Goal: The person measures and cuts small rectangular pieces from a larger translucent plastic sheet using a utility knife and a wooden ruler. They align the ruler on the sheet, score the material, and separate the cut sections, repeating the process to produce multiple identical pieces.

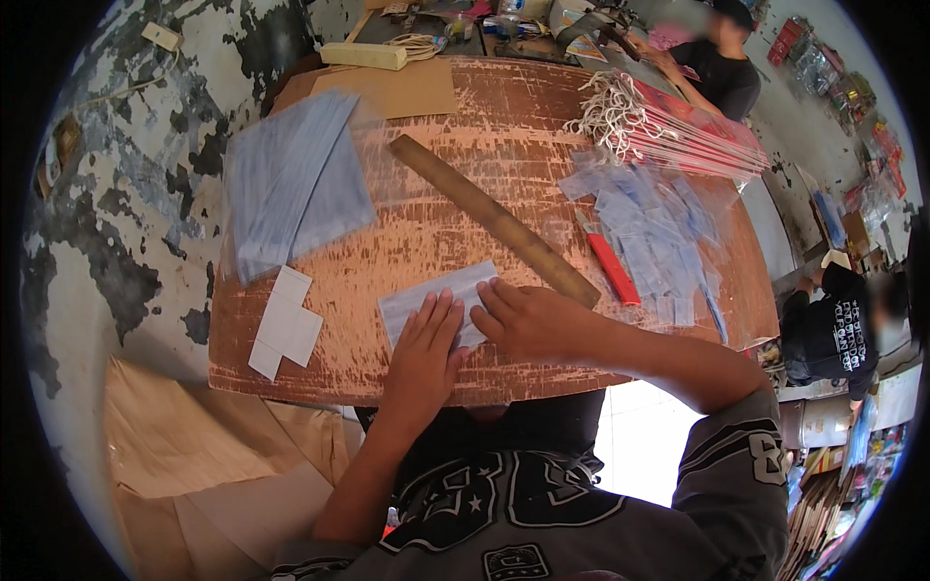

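Observation:
A folded piece of clear, bluish plastic sheet [415, 302] lies on the worn brown table in front of me. My left hand [424, 337] rests flat on it, fingers stretched out and pointing away from me. From the right, my right hand [528, 318] presses its slightly bent, spread fingertips onto the sheet's right end; its thumb is hidden. Just beyond, a long brown ruler-like strip [494, 221] lies diagonally, its near end close to my right hand. A red-handled cutter knife [614, 265] sits to the right of that strip.
Long plastic sheets [295, 184] are stacked at the left, with white cut card pieces [287, 324] nearer. Small cut plastic pieces [649, 232] pile up at the right, below red bags with white cords [668, 126]. Cardboard [407, 89] lies at the back. Two people work beyond the table.

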### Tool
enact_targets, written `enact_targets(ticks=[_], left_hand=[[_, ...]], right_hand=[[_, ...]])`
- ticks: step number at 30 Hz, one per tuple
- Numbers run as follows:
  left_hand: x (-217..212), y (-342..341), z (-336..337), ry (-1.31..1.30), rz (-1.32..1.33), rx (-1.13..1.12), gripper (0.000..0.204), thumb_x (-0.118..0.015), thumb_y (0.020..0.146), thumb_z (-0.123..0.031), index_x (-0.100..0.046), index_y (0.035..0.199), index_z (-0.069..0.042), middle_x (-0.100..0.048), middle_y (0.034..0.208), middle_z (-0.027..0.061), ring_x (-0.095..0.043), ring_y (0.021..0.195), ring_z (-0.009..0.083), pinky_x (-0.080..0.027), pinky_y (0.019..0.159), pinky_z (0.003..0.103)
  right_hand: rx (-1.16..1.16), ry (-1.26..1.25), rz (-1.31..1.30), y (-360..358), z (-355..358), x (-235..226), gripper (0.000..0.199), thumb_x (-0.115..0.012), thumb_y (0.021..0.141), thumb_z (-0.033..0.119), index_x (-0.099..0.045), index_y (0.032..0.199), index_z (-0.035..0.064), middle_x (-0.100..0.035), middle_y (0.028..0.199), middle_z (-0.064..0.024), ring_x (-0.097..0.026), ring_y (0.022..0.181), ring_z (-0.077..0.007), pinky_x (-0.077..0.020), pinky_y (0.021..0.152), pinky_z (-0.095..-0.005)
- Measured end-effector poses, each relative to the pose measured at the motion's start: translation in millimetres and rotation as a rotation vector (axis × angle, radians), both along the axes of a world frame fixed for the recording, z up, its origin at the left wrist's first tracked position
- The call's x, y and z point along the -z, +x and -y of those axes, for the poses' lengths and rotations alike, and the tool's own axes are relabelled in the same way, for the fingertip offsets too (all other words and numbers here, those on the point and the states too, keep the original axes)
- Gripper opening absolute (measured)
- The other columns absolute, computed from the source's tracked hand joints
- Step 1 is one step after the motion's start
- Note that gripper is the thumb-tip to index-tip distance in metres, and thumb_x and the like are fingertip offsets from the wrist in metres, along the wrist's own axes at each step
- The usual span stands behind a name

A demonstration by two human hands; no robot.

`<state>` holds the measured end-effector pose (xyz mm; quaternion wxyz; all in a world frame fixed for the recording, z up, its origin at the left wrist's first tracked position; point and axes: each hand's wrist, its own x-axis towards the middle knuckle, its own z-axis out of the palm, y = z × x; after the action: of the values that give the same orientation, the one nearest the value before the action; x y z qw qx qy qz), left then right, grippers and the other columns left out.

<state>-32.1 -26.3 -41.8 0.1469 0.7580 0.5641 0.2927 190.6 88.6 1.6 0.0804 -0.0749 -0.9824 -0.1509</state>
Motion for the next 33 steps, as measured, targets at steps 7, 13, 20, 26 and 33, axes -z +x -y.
enact_targets(ticks=[7, 13, 20, 26, 33], left_hand=[[-1, 1, -2, -0.014, 0.004, 0.013, 0.056, -0.063, 0.106, -0.020, -0.054, 0.161, -0.012, -0.044, 0.171, 0.0178, -0.039, 0.159, 0.0404, -0.031, 0.130, 0.055], [-1, 2, -2, -0.001, -0.002, -0.005, 0.055, -0.065, 0.105, -0.018, -0.057, 0.159, -0.014, -0.045, 0.170, 0.0181, -0.039, 0.158, 0.0407, -0.034, 0.128, 0.056], [1, 3, 0, -0.001, 0.000, -0.013, 0.055, -0.066, 0.104, -0.017, -0.058, 0.158, -0.015, -0.046, 0.169, 0.0187, -0.041, 0.157, 0.0415, -0.037, 0.126, 0.057], [0, 3, -1, 0.004, -0.019, -0.017, 0.053, -0.066, 0.104, -0.017, -0.060, 0.157, -0.014, -0.047, 0.168, 0.0186, -0.042, 0.157, 0.0404, -0.037, 0.126, 0.056], [2, 3, -2, 0.015, 0.002, -0.022, 0.053, -0.066, 0.104, -0.018, -0.060, 0.157, -0.016, -0.047, 0.169, 0.0171, -0.043, 0.156, 0.0402, -0.037, 0.127, 0.056]], right_hand=[[0.057, 0.018, -0.055, 4, 8, 6, 0.044, -0.068, 0.094, 0.022, -0.064, 0.124, -0.0089, -0.070, 0.130, -0.0337, -0.072, 0.123, -0.0419, -0.0672, 0.080, -0.0377], [0.089, -0.062, -0.073, 8, 6, -3, 0.044, -0.070, 0.092, 0.017, -0.068, 0.129, -0.0051, -0.070, 0.139, -0.0231, -0.070, 0.130, -0.0327, -0.0632, 0.098, -0.0373], [0.108, -0.144, -0.073, 16, 3, 9, 0.041, -0.072, 0.091, 0.018, -0.072, 0.129, 0.0012, -0.071, 0.145, -0.0165, -0.070, 0.131, -0.0293, -0.0607, 0.104, -0.0359], [0.148, -0.214, -0.101, 11, -2, 3, 0.035, -0.074, 0.093, 0.020, -0.075, 0.125, 0.0068, -0.074, 0.141, -0.0125, -0.073, 0.127, -0.0254, -0.0616, 0.100, -0.0345], [0.232, -0.343, -0.132, 8, 0, 1, 0.027, -0.078, 0.091, 0.016, -0.075, 0.117, 0.0118, -0.077, 0.136, -0.0069, -0.075, 0.125, -0.0191, -0.0627, 0.096, -0.0336]])
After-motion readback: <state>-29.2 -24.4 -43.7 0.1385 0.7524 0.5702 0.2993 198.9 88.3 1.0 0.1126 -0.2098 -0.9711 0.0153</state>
